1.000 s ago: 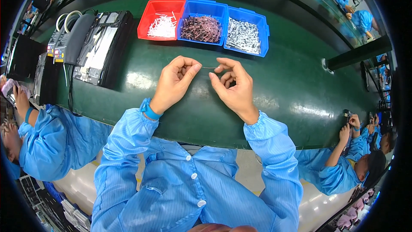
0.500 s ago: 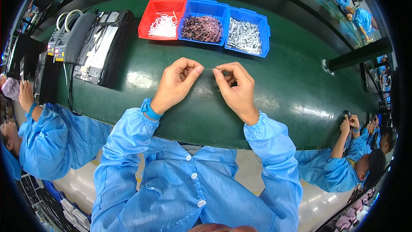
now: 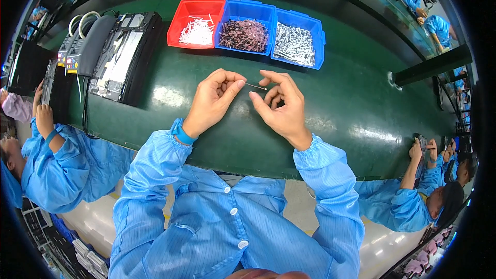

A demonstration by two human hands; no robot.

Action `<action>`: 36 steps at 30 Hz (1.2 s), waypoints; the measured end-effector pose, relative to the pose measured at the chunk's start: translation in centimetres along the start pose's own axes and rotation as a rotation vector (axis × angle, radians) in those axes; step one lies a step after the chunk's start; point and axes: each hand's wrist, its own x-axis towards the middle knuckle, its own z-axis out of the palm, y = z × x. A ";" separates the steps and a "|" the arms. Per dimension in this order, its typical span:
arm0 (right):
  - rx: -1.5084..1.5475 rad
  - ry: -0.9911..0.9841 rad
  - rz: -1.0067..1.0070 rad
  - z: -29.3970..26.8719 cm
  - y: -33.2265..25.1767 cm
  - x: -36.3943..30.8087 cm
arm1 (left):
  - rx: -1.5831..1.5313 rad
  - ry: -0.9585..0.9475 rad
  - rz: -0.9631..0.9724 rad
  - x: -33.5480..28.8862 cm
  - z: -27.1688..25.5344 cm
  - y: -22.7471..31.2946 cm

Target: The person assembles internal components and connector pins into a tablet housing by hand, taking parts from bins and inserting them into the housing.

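Observation:
Over the green table, my left hand (image 3: 213, 98) pinches one end of a thin strip (image 3: 256, 86), narrow as a wire, with a small pale tip at its far end. That tip points right, toward my right hand (image 3: 280, 99). The thumb and forefinger of my right hand are spread apart around the strip's free end and do not hold it. Beyond my hands stand three bins side by side: a red bin (image 3: 175, 26) with white slips, a blue bin (image 3: 251, 4) with dark brownish strips, and another blue bin (image 3: 320, 46) with white and black small pieces.
On the left stand a grey device (image 3: 97, 46) with looped cables and a stack of black trays (image 3: 142, 57) with flat parts. A dark post (image 3: 434, 66) rises at the right. Co-workers in blue smocks sit at both sides of the green table (image 3: 356, 108).
My right thumb and forefinger have let go of the strip's right end and moved apart. The strip now slants slightly downward from my left fingers. My left hand has stayed in place.

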 end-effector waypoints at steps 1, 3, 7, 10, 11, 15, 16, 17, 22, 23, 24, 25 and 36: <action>-0.004 -0.018 0.000 0.0 0.0 0.0 | -0.020 -0.004 -0.013 0.0 0.0 0.2; -0.008 -0.034 -0.001 0.0 0.1 -0.1 | -0.040 -0.008 -0.024 0.0 0.0 0.5; 0.038 -0.071 -0.017 0.1 0.7 -0.2 | 0.078 -0.063 0.067 0.0 -0.2 0.5; 0.059 -0.060 -0.051 0.2 0.5 -0.2 | 0.094 -0.101 0.098 -0.1 -0.2 1.0; 0.062 -0.045 -0.076 0.2 0.4 -0.2 | 0.112 -0.106 0.120 -0.1 -0.2 1.0; 0.036 -0.043 -0.103 0.1 0.4 -0.2 | 0.082 -0.078 0.162 -0.2 0.0 0.9; 0.033 -0.049 -0.101 0.1 0.2 -0.2 | 0.093 -0.073 0.173 -0.2 -0.1 0.9; 0.031 -0.055 -0.099 0.1 0.2 -0.2 | 0.105 -0.068 0.184 -0.2 -0.1 0.9; 0.062 -0.072 -0.098 0.0 0.1 -0.2 | 0.134 -0.051 0.216 -0.3 -0.2 0.7; 0.058 -0.078 -0.104 0.0 0.1 -0.3 | 0.139 -0.051 0.226 -0.3 -0.1 0.7; 0.057 -0.077 -0.104 -0.1 0.1 -0.3 | 0.138 -0.052 0.226 -0.3 -0.1 0.7; 0.051 -0.078 -0.111 -0.1 0.1 -0.3 | 0.135 -0.053 0.219 -0.3 -0.1 0.7; -0.004 -0.043 -0.165 -0.1 0.1 -0.4 | 0.162 -0.070 0.194 -0.5 0.1 0.9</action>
